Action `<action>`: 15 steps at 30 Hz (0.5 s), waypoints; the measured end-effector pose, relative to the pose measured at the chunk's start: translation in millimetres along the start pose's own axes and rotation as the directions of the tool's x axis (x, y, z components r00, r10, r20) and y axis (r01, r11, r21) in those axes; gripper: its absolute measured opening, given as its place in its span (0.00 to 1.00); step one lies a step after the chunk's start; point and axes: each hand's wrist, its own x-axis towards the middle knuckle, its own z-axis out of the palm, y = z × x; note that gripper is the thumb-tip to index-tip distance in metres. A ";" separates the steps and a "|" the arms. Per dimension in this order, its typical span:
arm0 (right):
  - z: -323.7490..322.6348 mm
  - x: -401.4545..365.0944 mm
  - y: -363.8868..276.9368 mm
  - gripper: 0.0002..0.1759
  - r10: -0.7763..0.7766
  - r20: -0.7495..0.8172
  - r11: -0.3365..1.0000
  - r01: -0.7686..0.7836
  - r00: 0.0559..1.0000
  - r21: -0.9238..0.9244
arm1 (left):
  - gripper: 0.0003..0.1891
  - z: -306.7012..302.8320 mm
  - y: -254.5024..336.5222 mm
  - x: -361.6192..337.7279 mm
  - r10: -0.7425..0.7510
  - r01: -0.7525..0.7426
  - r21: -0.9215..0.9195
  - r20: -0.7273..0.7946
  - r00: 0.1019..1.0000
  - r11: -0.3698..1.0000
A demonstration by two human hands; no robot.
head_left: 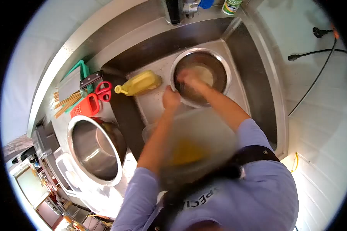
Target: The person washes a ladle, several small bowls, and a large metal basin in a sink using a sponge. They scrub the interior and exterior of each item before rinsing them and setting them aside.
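Note:
A round metal bowl [222, 66] stands in the sink with cloudy liquid in it. My right hand [191, 79] is inside the bowl, blurred by motion, and its fingers cannot be made out. At the bowl's near left rim is my left hand [171, 97], its fingers pressed together around the edge. A yellow bottle [142, 83] lies on its side in the sink, left of the bowl. Below my forearms is a translucent tub [216, 123] with something yellow in its bottom.
Left of the sink stand a large steel pot [92, 144], red scissors [103, 91], a red holder [86, 106], chopsticks [68, 103] and a wide blade [70, 84]. The faucet [172, 11] is at the back. Black cables [316, 79] hang at right.

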 end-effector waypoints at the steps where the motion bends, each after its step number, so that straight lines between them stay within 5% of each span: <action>1: 6.8 23.3 0.1 0.11 0.162 -0.273 0.919 -0.044 0.948 0.392 | 0.13 6.2 -4.8 -10.2 -0.152 0.175 -0.188 0.134 0.979 0.966; 3: -14.2 38.7 -36.9 0.13 0.417 -0.348 0.574 0.053 0.840 0.817 | 0.12 10.9 18.5 -54.9 -0.239 0.390 -0.539 0.330 0.913 0.746; 5: -0.8 44.9 2.0 0.16 0.118 -0.361 0.943 0.009 0.925 0.333 | 0.13 24.1 -6.7 -46.8 -0.203 0.287 -0.405 0.238 0.950 0.868; 6: -3.7 47.0 17.1 0.17 -0.023 -0.302 0.999 0.031 0.953 0.020 | 0.13 33.5 -12.9 -42.5 -0.170 0.232 -0.333 0.204 0.964 0.914; 7: -0.9 29.1 17.6 0.17 -0.063 -0.033 0.995 0.061 0.997 -0.080 | 0.14 24.2 -0.1 -39.4 -0.098 0.095 -0.216 -0.004 0.995 0.972; 8: 9.9 6.3 25.2 0.19 -0.108 0.048 0.964 0.116 0.993 -0.240 | 0.16 6.2 14.2 -32.4 0.004 -0.018 -0.064 -0.204 0.979 0.998; 10: 8.2 -30.6 19.4 0.19 -0.025 0.327 0.737 0.238 0.945 -0.632 | 0.22 -18.8 18.2 -3.3 0.158 -0.189 -0.086 -0.280 0.947 0.978; 13: 3.5 -35.0 16.5 0.16 0.067 0.443 0.705 0.272 0.894 -0.655 | 0.23 -25.5 20.0 22.1 0.280 -0.254 0.187 -0.126 0.952 0.949; 15: 2.8 -17.3 8.4 0.11 -0.075 0.319 0.845 0.230 0.945 -0.484 | 0.21 -5.5 1.4 23.0 0.303 -0.273 0.185 -0.159 0.940 0.944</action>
